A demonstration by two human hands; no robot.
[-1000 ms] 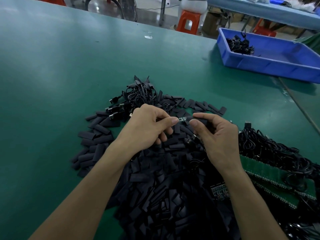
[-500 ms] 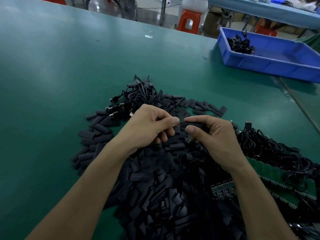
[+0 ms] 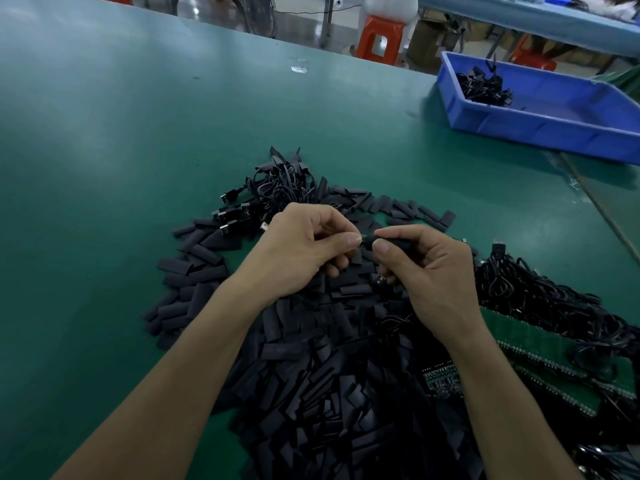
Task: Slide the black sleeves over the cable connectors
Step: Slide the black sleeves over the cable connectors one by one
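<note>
left hand [image 3: 304, 251] pinches connector [image 3: 362, 239] | right hand [image 3: 429, 271] pinches sleeve [image 3: 387, 241], over the pile [image 3: 311, 375] | sleeve likely light, floppy: grip near mouth

Sleeve pile [image 3: 329, 393] cut off by bottom edge

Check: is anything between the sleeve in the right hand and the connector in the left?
Nothing visible. The left hand pinches the connector, its metal tip facing the black sleeve that the right hand pinches; they nearly touch, above the sleeve pile.
</note>
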